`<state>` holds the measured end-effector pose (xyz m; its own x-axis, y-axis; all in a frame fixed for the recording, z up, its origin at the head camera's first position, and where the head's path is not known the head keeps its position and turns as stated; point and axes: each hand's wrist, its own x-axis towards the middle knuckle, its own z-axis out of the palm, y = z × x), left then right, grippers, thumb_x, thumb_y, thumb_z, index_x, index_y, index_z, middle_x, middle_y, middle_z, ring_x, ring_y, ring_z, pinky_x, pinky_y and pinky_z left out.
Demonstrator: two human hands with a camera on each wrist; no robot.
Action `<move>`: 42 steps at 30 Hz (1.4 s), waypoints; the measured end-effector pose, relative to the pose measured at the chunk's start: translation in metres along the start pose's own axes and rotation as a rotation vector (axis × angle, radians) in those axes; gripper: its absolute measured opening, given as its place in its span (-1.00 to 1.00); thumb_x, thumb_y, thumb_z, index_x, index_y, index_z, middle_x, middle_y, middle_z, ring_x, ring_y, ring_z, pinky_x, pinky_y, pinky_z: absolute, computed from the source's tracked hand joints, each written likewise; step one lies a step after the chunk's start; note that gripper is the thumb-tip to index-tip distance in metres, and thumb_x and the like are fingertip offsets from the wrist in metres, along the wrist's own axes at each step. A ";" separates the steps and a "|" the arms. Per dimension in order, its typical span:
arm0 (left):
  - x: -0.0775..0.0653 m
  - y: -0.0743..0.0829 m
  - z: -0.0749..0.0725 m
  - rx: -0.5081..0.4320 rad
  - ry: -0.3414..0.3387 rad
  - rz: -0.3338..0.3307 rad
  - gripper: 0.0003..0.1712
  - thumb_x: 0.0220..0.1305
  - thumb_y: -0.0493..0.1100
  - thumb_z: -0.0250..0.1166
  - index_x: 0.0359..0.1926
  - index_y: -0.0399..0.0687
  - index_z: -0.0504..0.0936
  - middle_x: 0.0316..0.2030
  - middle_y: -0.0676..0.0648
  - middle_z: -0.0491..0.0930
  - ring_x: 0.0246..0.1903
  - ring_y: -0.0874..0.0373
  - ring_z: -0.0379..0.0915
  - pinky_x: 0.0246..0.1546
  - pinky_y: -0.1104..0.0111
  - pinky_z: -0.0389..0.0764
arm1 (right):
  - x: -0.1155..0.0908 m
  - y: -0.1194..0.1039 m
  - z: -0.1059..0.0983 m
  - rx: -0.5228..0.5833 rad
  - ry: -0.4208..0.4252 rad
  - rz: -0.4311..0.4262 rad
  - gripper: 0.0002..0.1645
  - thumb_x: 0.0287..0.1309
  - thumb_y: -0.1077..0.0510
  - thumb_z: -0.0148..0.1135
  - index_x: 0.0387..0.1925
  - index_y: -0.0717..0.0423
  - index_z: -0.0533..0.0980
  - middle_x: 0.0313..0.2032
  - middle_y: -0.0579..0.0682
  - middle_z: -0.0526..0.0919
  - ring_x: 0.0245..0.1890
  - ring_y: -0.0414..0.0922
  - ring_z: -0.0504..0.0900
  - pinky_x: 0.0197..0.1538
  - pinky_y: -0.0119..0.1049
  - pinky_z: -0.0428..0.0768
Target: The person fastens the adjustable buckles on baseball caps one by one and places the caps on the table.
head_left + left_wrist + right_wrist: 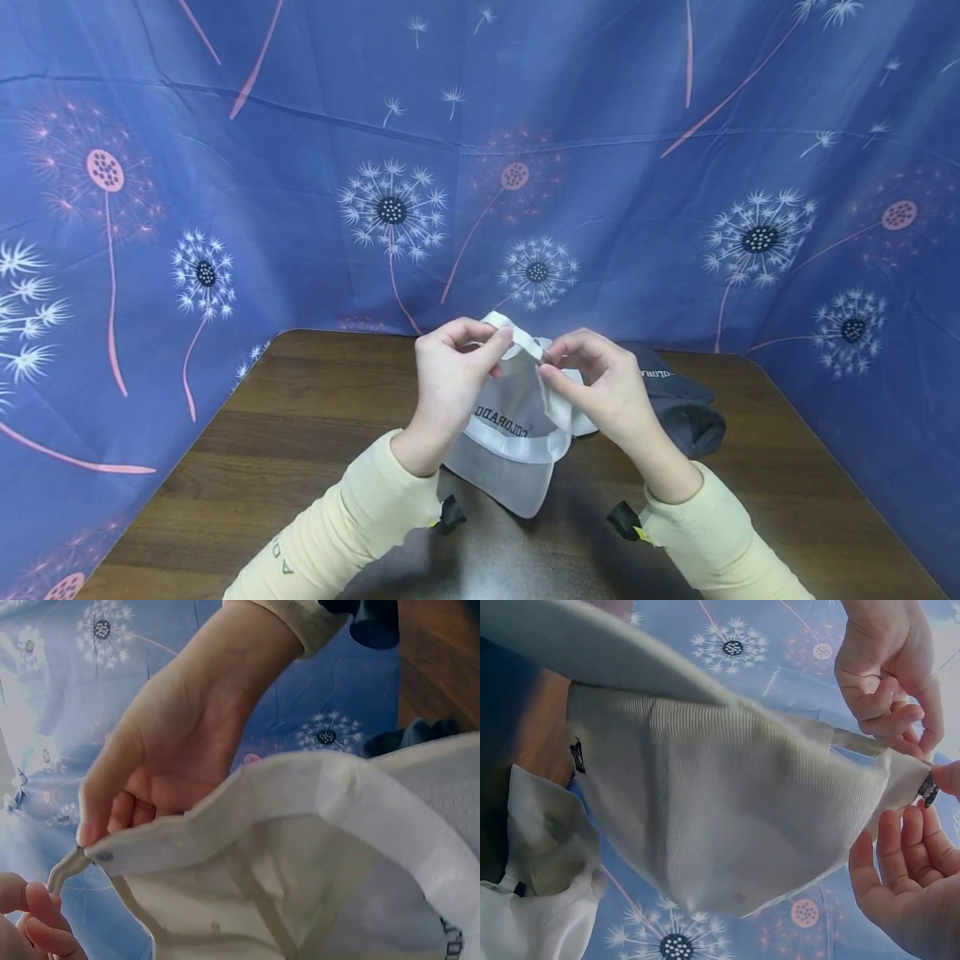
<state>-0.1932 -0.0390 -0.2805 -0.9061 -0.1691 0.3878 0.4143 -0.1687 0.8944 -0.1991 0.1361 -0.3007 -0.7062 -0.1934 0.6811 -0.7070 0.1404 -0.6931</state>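
A light grey baseball cap [498, 475] with COLORADO lettering hangs brim-down between the two hands, its inside and white sweatband showing. My left hand [448, 379] pinches the cap's back strap [517, 333] between thumb and fingers. Opposite it, my right hand [609, 385] pinches the cap's edge at the other end of the strap. A small dark metal buckle [928, 792] shows beside the right thumb in the right wrist view. Seen from the left wrist, the right hand [169, 750] holds the edge, while only fingertips of the left hand [41, 919] appear.
A dark cap [678, 408] lies at the right on the brown wooden table [330, 417]. Another white cap [583, 422] sits behind the held one. A blue dandelion-print cloth [622, 208] hangs along the back and sides.
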 end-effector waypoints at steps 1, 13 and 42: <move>-0.001 0.000 0.000 -0.005 -0.006 -0.006 -0.88 0.02 -0.33 0.41 -0.45 -0.35 0.65 -0.68 0.05 0.56 -0.80 0.22 0.39 -0.76 0.48 0.29 | 0.000 0.000 0.000 -0.007 -0.001 -0.002 -0.81 -0.07 0.49 0.34 -0.35 0.33 0.56 -0.36 -0.05 0.61 -0.29 -0.19 0.62 -0.11 -0.36 0.60; -0.005 -0.001 0.004 0.030 -0.057 -0.077 -0.79 0.01 -0.17 0.46 -0.44 -0.27 0.69 -0.69 0.06 0.54 -0.80 0.20 0.34 -0.77 0.47 0.28 | 0.000 0.003 0.003 -0.024 0.000 -0.025 -0.78 -0.08 0.47 0.36 -0.34 0.27 0.57 -0.37 0.09 0.60 -0.26 -0.22 0.59 -0.07 -0.34 0.60; -0.003 -0.008 0.003 0.208 -0.068 0.074 -0.86 0.01 -0.25 0.41 -0.59 -0.20 0.66 -0.70 0.08 0.45 -0.65 0.28 0.25 -0.64 0.49 0.26 | 0.000 0.002 0.006 -0.048 -0.002 -0.037 -0.79 -0.10 0.46 0.37 -0.35 0.26 0.59 -0.37 0.02 0.61 -0.26 -0.21 0.60 -0.10 -0.34 0.61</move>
<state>-0.1939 -0.0339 -0.2883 -0.8803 -0.1068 0.4622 0.4599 0.0466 0.8868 -0.2002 0.1308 -0.3031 -0.6795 -0.2014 0.7055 -0.7336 0.1797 -0.6553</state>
